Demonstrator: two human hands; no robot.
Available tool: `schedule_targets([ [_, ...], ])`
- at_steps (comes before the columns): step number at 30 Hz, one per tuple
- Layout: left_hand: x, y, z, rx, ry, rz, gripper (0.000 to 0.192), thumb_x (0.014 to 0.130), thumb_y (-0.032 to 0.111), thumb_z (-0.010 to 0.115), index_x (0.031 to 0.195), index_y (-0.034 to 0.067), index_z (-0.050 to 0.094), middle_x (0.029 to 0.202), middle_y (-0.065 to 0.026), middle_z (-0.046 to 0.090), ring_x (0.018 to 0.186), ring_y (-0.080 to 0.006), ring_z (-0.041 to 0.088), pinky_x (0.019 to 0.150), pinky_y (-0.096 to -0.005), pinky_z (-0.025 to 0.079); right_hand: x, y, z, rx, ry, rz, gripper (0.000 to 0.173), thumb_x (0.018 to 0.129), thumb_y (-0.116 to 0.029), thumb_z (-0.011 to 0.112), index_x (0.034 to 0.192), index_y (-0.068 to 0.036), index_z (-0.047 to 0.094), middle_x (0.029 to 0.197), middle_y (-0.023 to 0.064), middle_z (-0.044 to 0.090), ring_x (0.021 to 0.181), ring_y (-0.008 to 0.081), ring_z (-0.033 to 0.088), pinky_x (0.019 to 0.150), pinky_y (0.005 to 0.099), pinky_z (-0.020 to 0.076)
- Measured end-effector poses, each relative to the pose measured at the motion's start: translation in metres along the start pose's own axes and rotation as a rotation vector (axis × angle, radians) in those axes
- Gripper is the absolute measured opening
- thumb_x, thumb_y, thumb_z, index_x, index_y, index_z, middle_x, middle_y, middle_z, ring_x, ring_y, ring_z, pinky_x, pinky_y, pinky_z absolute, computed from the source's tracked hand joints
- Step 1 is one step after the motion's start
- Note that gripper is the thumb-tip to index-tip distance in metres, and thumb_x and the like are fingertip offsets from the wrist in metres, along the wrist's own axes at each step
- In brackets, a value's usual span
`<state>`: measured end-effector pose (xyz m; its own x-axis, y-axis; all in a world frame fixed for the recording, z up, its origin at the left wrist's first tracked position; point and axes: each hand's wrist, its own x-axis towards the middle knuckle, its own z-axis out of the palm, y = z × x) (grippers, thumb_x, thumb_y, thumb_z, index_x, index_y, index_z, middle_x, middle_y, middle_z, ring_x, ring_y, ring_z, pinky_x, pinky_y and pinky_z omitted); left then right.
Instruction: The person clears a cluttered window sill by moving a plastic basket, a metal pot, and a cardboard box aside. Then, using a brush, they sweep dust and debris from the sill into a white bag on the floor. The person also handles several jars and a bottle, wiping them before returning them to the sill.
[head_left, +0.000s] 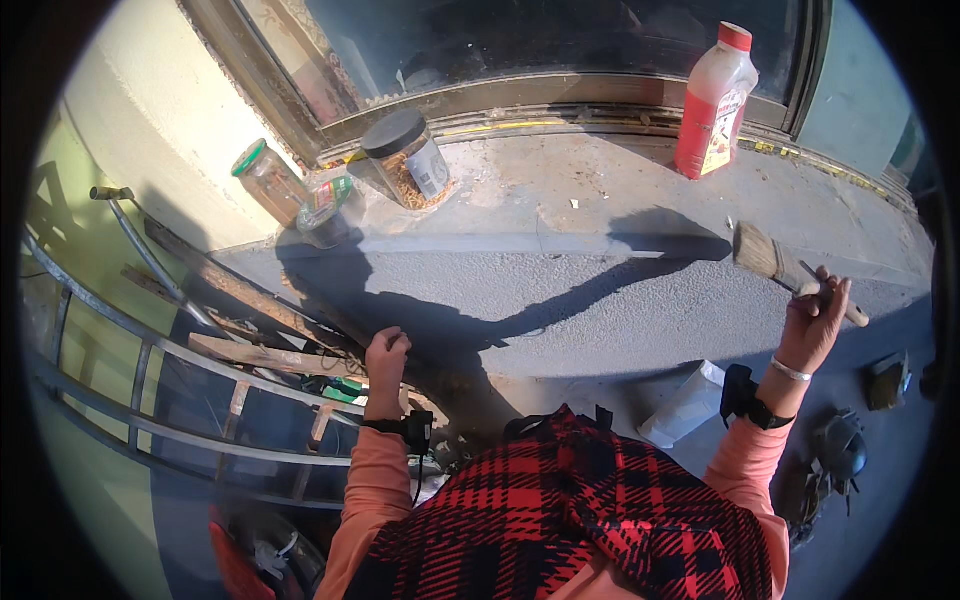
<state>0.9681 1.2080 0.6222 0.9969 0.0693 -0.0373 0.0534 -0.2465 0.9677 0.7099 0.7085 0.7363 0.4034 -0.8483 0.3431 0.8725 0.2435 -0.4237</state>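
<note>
In my right hand (816, 319) is the wooden handle of a wide, flat bristle brush (776, 262). The brush's pale bristles point left, close to the front edge of the concrete windowsill (517, 187). My left hand (387, 360) has its fingers curled in, with nothing visible in them, in front of the rough grey wall below the sill. On the sill's right side stands a plastic bottle of red liquid (709, 112) with a red cap. A black-lidded clear jar (409, 161) of small dried pieces stands left of the middle.
Beside that jar are a green-lidded jar (268, 180) and a clear tub (325, 214). A metal ladder (225, 442) and wooden poles (232, 289) crowd the left. A white roll or bag (682, 405) lies below the wall, with a dark rounded object (841, 444) at right.
</note>
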Motion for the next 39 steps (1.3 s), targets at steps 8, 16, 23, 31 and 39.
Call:
schedule_targets([
  [8,-0.041,0.133,0.039,-0.100,-0.743,0.507,0.014,0.076,-0.006,0.060,0.088,0.000,0.064,0.102,-0.0100,0.060,0.092,-0.0158,0.057,0.077,-0.0260,0.044,-0.038,0.085,0.133,-0.021,-0.178,0.065,0.023,0.087,-0.025,0.056,0.081,-0.003,0.057,0.083,0.0120,0.064,0.052,0.0087,0.049,0.062,0.0273,0.0459],
  [16,-0.084,0.187,0.106,0.036,-1.178,0.895,0.033,0.070,-0.005,0.060,0.101,0.005,0.061,0.091,-0.0054,0.054,0.080,-0.0111,0.055,0.073,-0.0228,0.044,-0.047,0.093,0.148,0.004,-0.091,-0.047,0.024,0.088,-0.024,0.055,0.083,-0.001,0.055,0.083,0.0141,0.063,0.055,0.0101,0.050,0.065,0.0302,0.0489],
  [23,-0.118,0.201,0.126,-0.004,-1.422,0.918,0.028,0.073,-0.001,0.060,0.100,0.007,0.062,0.071,0.0022,0.049,0.058,-0.0040,0.044,0.054,-0.0197,0.038,-0.064,0.081,0.160,-0.151,-0.034,-0.196,0.021,0.086,-0.021,0.057,0.082,0.000,0.055,0.077,0.0128,0.061,0.054,0.0126,0.050,0.058,0.0284,0.0471],
  [31,-0.115,0.185,0.133,-0.092,-1.369,1.055,0.022,0.073,0.004,0.061,0.095,0.006,0.062,0.073,-0.0026,0.055,0.059,-0.0091,0.054,0.056,-0.0231,0.045,-0.074,0.101,0.173,-0.637,-0.188,-0.311,0.020,0.086,-0.015,0.057,0.088,0.005,0.056,0.077,0.0106,0.061,0.057,0.0107,0.050,0.053,0.0208,0.0407],
  [39,-0.017,0.137,0.046,0.165,-0.951,0.844,0.009,0.073,0.007,0.067,0.079,0.003,0.061,0.090,-0.0071,0.061,0.080,-0.0169,0.060,0.070,-0.0275,0.047,-0.071,0.093,0.151,-0.887,-0.309,-0.191,0.017,0.085,-0.015,0.058,0.084,0.002,0.058,0.076,0.0057,0.060,0.054,0.0065,0.047,0.050,0.0196,0.0399],
])
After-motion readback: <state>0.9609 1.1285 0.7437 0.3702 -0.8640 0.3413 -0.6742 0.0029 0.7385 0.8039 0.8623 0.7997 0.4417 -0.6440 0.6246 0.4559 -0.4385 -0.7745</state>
